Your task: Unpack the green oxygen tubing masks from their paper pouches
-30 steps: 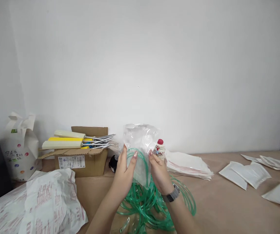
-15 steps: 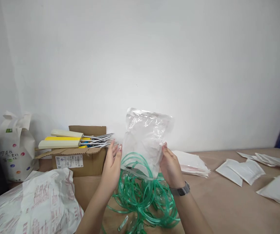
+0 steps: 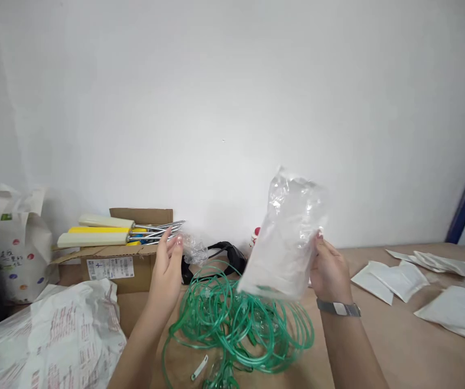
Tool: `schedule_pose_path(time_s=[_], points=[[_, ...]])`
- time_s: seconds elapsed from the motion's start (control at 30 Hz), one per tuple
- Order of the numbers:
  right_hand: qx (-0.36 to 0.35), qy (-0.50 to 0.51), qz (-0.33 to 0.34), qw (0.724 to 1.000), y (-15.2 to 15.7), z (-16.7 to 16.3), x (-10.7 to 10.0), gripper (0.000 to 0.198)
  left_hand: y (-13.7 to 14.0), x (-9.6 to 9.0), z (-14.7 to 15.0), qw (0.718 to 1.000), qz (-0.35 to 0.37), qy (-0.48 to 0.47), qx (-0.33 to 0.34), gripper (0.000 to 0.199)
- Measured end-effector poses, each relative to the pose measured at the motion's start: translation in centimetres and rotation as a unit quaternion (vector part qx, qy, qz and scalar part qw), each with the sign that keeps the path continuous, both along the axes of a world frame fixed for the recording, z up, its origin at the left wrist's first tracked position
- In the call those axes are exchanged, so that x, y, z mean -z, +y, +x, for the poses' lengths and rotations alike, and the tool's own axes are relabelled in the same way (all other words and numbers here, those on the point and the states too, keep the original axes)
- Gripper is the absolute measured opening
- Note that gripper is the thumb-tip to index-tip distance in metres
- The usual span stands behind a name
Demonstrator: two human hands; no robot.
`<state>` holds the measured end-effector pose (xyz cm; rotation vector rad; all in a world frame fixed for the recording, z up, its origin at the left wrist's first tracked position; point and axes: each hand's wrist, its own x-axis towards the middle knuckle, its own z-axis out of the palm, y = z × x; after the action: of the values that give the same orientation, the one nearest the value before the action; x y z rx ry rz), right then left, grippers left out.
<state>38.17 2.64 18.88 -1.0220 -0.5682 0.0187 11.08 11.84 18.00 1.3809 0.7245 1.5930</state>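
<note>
Coiled green plastic tubing (image 3: 232,335): heaped below the fingers, between the wrists.
Left hand (image 3: 167,270): fingers released, slightly parted.
Right hand (image 3: 332,265): thumb and fingers pinch the right edge of a flat clear plastic bag (image 3: 281,248).
Bag: tilted, left of right fingers; blurred, contact with tubing hard to tell.
Brown cardboard box (image 3: 143,268): beyond left fingers, holding yellow- and cream-handled metal tools (image 3: 100,230).
</note>
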Motion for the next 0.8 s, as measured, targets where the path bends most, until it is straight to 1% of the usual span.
schedule_pose_path(time_s=[0.07,0.17,0.27,0.33,0.4,0.47,0.53,0.6,0.67,0.73,0.8], points=[[0.085,-0.015,-0.072,0.994,0.3,2.3,0.6,0.045,0.1,-0.1,-0.5,1.0,0.019,0.009,-0.013,0.053],[0.204,-0.028,-0.11,0.972,-0.3,6.5,0.7,0.043,0.1,-0.9,-1.4,0.999,0.036,-0.002,-0.038,0.056],[0.329,-0.089,-0.14,0.93,-1.8,10.3,0.2,0.049,-0.3,-1.8,-2.4,0.996,0.043,-0.039,-0.064,0.051],[0.369,-0.16,-0.183,0.897,-2.4,12.1,0.6,0.044,-0.7,-2.3,-3.0,0.993,0.043,-0.064,-0.086,0.044],[0.362,-0.244,-0.254,0.863,-2.4,13.3,1.9,0.032,-1.0,-2.6,-3.4,0.991,0.043,-0.078,-0.098,0.037],[0.327,-0.321,-0.334,0.824,-1.9,13.9,3.9,0.023,-1.2,-2.8,-3.7,0.991,0.045,-0.087,-0.097,0.032],[0.291,-0.374,-0.406,0.782,-1.1,14.1,6.1,0.024,-1.3,-2.8,-3.7,0.991,0.044,-0.085,-0.093,0.029],[0.265,-0.406,-0.464,0.741,-0.1,14.2,8.0,0.029,-1.2,-2.7,-3.7,0.991,0.043,-0.08,-0.098,0.028],[0.243,-0.424,-0.513,0.705,0.9,14.1,9.3,0.025,-1.1,-2.7,-3.6,0.991,0.045,-0.064,-0.105,0.029],[0.222,-0.429,-0.556,0.677,1.8,14.0,10.2,0.02,-1.0,-2.7,-3.8,0.992,0.047,-0.034,-0.113,0.033],[0.208,-0.424,-0.587,0.657,2.4,13.5,10.6,0.022,-0.8,-2.7,-4.2,0.993,0.048,0.019,-0.11,0.04]])
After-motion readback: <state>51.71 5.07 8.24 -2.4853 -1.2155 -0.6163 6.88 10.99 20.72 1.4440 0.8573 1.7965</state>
